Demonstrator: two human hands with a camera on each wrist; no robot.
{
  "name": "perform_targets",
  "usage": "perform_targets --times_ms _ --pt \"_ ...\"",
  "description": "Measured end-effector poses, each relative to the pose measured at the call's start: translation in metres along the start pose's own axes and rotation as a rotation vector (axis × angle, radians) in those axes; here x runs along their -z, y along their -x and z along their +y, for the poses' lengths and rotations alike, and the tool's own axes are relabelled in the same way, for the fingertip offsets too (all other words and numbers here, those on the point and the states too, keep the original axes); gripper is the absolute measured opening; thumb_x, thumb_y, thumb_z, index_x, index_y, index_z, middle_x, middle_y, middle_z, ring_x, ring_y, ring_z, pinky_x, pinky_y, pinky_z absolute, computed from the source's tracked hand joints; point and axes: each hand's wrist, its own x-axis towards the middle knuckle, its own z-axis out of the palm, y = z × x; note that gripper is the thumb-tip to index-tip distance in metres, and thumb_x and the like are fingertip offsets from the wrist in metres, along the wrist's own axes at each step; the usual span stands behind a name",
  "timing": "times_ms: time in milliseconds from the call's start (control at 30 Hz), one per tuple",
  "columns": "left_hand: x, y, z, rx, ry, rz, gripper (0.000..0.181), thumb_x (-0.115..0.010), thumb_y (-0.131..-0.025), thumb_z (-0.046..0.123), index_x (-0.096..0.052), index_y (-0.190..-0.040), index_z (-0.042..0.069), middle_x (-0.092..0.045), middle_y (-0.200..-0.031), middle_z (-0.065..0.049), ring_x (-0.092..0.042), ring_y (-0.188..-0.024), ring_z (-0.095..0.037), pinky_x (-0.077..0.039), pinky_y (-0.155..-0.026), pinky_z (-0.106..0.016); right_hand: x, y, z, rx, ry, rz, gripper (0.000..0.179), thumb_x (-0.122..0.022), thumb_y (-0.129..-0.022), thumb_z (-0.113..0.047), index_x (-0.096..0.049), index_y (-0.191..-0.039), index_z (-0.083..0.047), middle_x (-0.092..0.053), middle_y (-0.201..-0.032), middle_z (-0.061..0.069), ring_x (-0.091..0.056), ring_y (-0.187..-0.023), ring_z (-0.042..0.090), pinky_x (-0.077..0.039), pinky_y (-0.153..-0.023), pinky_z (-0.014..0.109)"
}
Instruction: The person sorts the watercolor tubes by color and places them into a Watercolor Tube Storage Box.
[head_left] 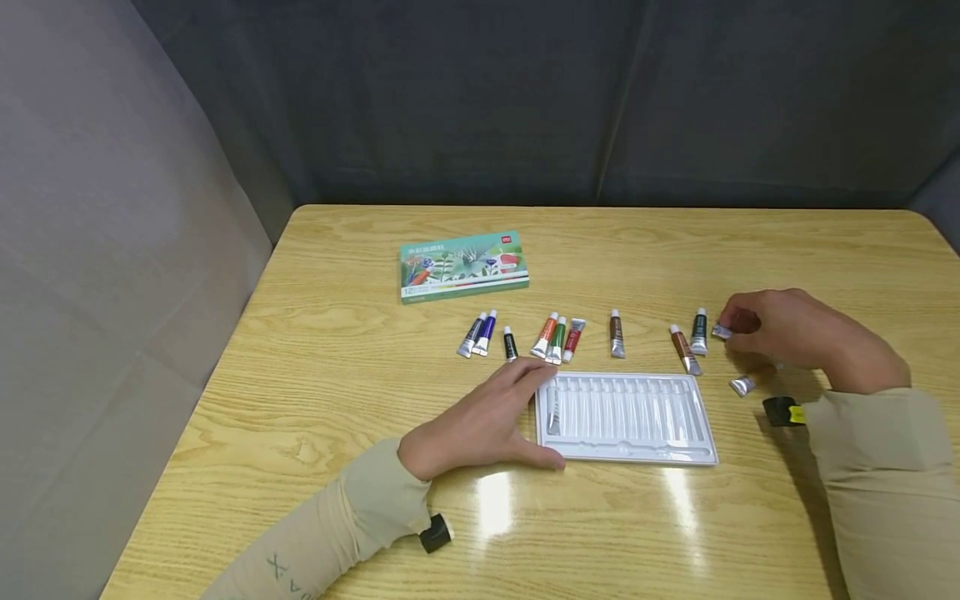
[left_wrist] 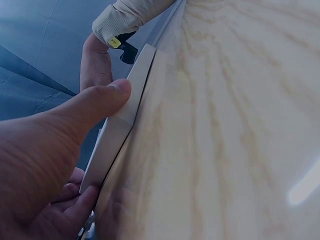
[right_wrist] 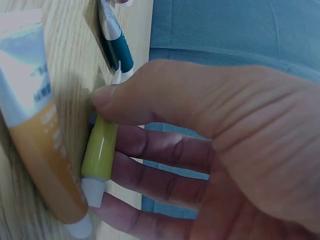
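Observation:
My left hand (head_left: 483,417) holds the left end of a white plastic tray (head_left: 626,459), thumb at its near edge and fingers round the far corner. One silver paint tube (head_left: 554,412) lies in the tray's leftmost slot. On the right, my right hand (head_left: 798,333) pinches a yellow paint tube (right_wrist: 100,155) between thumb and fingers. Only that tube's silver end shows in the head view. An ochre paint tube (right_wrist: 47,165) lies beside it, partly hidden under the hand in the head view. A dark green tube (head_left: 699,332) is just to the left.
Behind the tray, several paint tubes lie in a loose row, among them a brown tube (head_left: 617,335), a red tube (head_left: 573,340) and a purple tube (head_left: 486,333). A green paint box (head_left: 465,268) lies farther back on the wooden table (head_left: 315,367).

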Motion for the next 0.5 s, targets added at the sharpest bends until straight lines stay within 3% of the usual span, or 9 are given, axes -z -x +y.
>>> perform_targets --times_ms 500 --pt "0.0008 0.0001 0.0 -0.007 0.002 0.002 0.115 -0.083 -0.077 0.064 -0.03 -0.163 0.009 -0.037 -0.162 -0.006 -0.039 -0.15 -0.019 -0.036 -0.126 -0.033 0.0047 0.0031 -0.0053 0.011 0.004 0.013 0.019 -0.069 -0.092 -0.012 -0.068 -0.11 -0.005 -0.07 -0.098 0.011 -0.061 -0.087 0.022 -0.051 -0.073 0.038"
